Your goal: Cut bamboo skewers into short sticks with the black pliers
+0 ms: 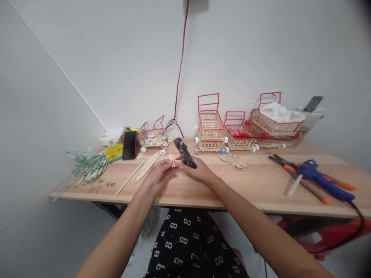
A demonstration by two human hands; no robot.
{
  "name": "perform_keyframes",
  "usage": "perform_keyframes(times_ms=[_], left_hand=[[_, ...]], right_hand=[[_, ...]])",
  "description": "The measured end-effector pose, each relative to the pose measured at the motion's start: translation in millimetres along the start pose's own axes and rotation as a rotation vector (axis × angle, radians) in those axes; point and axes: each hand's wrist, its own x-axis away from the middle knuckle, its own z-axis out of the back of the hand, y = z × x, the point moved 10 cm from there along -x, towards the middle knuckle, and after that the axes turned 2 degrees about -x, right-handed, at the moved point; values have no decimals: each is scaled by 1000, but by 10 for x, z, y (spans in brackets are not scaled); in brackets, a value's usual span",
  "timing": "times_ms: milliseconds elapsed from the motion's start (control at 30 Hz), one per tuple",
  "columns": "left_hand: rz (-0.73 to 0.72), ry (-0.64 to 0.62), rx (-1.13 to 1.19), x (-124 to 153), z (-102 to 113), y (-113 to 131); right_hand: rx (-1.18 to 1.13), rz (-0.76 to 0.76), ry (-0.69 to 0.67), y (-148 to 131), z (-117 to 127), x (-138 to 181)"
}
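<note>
My left hand [158,175] is above the middle of the table, its thumb and forefinger pinching short wooden sticks [172,159]. Close beside it, my right hand [201,172] is wrapped round a black plier-like tool [185,153] that tilts up and away from me. The tool's exact kind is hard to make out. Fingertips of both hands nearly meet near the sticks' lower ends. Left of my left hand, long thin wooden sticks [142,172] lie in a loose bundle, with several short cut pieces [140,156] behind them.
Small stick-built shopping carts [210,125] with red handles stand along the wall, one more cart [152,135] at left. A phone [129,145] leans beside a yellow packet [114,151]. To the right lie a blue glue gun [321,179] and orange-handled pliers [307,183].
</note>
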Motion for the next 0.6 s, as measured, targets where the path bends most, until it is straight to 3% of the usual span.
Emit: perform_keyframes(times_ms=[167,367,600], left_hand=[[25,-29,-7,16,-53,-21],[23,-30,34,-98,-103,-155],[7,41,120,-147,-8,-325]], right_hand=[[66,101,-11,-119,-59,18],[219,140,52,-120,41,24],[491,239,93,-237,35,52]])
